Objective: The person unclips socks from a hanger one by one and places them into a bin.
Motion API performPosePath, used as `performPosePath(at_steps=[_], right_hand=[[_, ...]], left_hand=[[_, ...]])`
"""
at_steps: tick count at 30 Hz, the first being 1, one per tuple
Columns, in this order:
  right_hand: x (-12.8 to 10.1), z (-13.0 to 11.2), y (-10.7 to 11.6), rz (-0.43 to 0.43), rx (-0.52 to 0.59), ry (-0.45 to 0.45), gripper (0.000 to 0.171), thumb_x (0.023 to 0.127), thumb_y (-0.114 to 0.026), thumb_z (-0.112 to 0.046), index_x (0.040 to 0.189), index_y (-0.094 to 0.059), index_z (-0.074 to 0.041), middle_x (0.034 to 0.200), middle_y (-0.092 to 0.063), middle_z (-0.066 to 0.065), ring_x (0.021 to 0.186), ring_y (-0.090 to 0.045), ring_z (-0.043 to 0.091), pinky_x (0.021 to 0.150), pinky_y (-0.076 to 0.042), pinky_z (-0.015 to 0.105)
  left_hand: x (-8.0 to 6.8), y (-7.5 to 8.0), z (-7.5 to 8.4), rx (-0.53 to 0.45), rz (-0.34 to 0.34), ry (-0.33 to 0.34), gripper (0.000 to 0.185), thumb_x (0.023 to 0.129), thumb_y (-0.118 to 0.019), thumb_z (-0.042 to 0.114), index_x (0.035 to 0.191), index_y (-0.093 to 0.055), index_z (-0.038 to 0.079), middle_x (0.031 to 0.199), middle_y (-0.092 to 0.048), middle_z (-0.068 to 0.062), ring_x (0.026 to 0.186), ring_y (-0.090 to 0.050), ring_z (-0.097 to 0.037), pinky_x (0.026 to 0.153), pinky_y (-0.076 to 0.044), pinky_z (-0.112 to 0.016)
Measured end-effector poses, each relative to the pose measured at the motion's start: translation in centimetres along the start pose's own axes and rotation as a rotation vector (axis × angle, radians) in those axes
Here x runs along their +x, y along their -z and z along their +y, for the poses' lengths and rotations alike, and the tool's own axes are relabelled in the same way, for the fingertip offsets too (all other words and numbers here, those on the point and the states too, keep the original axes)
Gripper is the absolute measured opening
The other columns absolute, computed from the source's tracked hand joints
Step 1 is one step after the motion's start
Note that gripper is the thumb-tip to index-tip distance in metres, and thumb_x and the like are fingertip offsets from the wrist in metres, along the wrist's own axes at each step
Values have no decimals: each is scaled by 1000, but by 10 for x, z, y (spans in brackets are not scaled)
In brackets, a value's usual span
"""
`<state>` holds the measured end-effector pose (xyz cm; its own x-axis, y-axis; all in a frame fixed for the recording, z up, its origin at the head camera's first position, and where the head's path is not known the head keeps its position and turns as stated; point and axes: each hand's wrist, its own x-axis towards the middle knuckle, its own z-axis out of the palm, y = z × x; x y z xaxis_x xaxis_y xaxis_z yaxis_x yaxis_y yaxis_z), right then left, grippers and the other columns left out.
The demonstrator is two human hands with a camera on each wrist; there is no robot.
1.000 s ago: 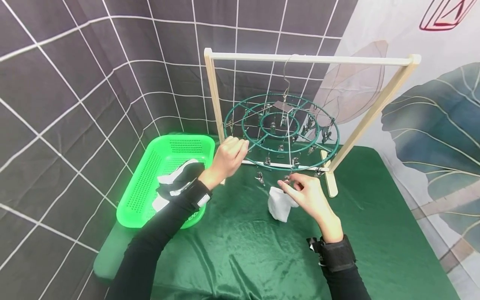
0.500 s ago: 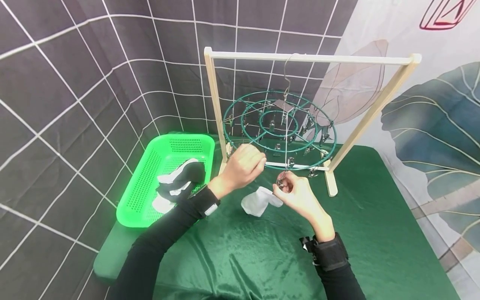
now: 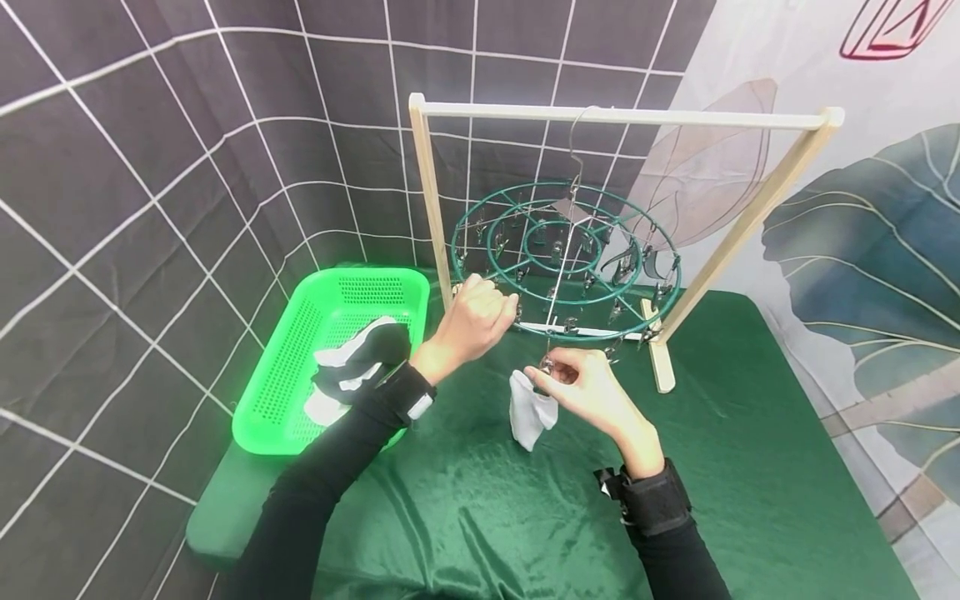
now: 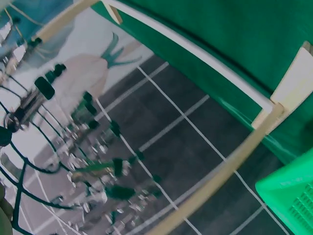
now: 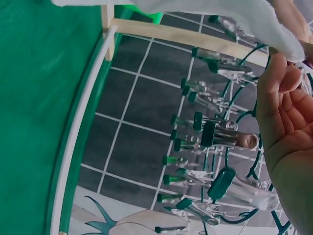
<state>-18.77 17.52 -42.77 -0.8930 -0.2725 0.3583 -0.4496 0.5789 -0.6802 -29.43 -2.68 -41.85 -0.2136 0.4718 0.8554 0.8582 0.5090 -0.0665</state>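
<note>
A round green clip hanger (image 3: 480, 287) hangs from the rack's bar, with metal clips along its rings. My left hand (image 3: 472, 321) has its fingers curled at the hanger's front left rim and seems to grip it; the exact contact is hidden. At the front, my right hand (image 3: 592, 387) pinches a metal clip (image 3: 547, 365) between thumb and fingers. From there a white sock (image 3: 531, 412) dangles above the table. In the right wrist view the sock (image 5: 244, 17) reaches the thumb tip; whether the clip bites it is unclear.
A green basket (image 3: 277, 392) with black and white socks (image 3: 363, 358) stands left of the hanger. The wooden rack (image 3: 765, 208) frames the hanger, its base on the green cloth (image 3: 465, 500). Metal clips with green tips (image 5: 230, 137) crowd near the right hand.
The right hand has moved left, taking the clip with it, and the sock has swung. The left hand went right, then partly back. The hanger has turned somewhat.
</note>
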Motion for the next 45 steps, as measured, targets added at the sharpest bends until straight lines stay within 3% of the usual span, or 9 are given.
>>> performPosePath(at_steps=[9, 13, 16, 19, 23, 27, 32, 35, 45], right_hand=[[9, -7, -9, -31, -13, 24, 26, 94, -72, -24, 71, -59, -19, 60, -41, -10, 51, -37, 3, 51, -32, 20], [10, -8, -12, -19, -24, 29, 14, 93, -71, -20, 80, -68, -17, 63, -50, -8, 55, -43, 4, 54, -37, 21], [10, -7, -14, -8, -42, 32, 12, 93, -71, -19, 81, -69, -15, 66, -53, -7, 57, -45, 5, 57, -40, 21], [10, -6, -16, -1, -47, 37, 13, 92, -73, -19, 81, -69, -15, 66, -54, -6, 57, -46, 4, 58, -41, 21], [10, -3, -17, 10, -38, 51, 11, 92, -74, -19, 82, -72, -14, 67, -59, -6, 57, -47, 2, 57, -43, 21], [11, -1, -19, 15, -31, 46, 12, 92, -75, -19, 82, -73, -14, 63, -58, -6, 54, -46, 2, 54, -41, 21], [12, 3, -21, 54, -65, 51, 18, 91, -75, -19, 75, -69, -12, 59, -54, -5, 52, -43, 3, 52, -39, 21], [12, 6, -22, 93, -96, 47, 23, 90, -76, -19, 72, -65, -11, 58, -53, -4, 52, -44, 3, 52, -39, 22], [9, 9, -23, 194, -164, 34, 52, 89, -75, -24, 56, -37, -15, 55, -23, -13, 49, -20, 2, 52, -17, 21]], left_hand=[[-8, 4, -7, -33, -57, 185, 33, 101, -45, 8, 69, -54, 6, 63, -52, -6, 71, -52, -26, 79, -43, -38], [-15, 3, 1, -157, 20, 320, 25, 101, -43, 7, 86, -61, 1, 85, -64, -13, 95, -59, -31, 97, -45, -41], [-22, -1, 15, -323, 157, 512, 24, 101, -40, 9, 112, -56, -4, 123, -60, -21, 127, -51, -35, 113, -39, -45], [-29, -5, 34, -542, 332, 758, 33, 103, -35, 12, 131, -41, -6, 147, -39, -23, 146, -34, -35, 123, -27, -46], [-40, -10, 56, -724, 486, 1097, 29, 108, -34, 15, 130, -38, -2, 137, -40, -21, 138, -39, -28, 120, -29, -39], [-57, -14, 69, -752, 385, 1299, 24, 110, -33, 15, 114, -46, -4, 107, -53, -26, 103, -54, -31, 97, -41, -36], [-76, -15, 78, -690, 108, 1358, 45, 109, -32, 19, 92, -64, -8, 85, -65, -22, 78, -58, -17, 77, -46, -27], [-81, -15, 80, -645, 10, 1341, 51, 109, -35, 23, 76, -65, -3, 69, -59, -8, 67, -50, -10, 66, -40, -22], [-79, -13, 74, -631, -43, 1192, 55, 109, -41, 24, 55, -32, 19, 51, -31, 8, 47, -27, -4, 50, -23, -22]])
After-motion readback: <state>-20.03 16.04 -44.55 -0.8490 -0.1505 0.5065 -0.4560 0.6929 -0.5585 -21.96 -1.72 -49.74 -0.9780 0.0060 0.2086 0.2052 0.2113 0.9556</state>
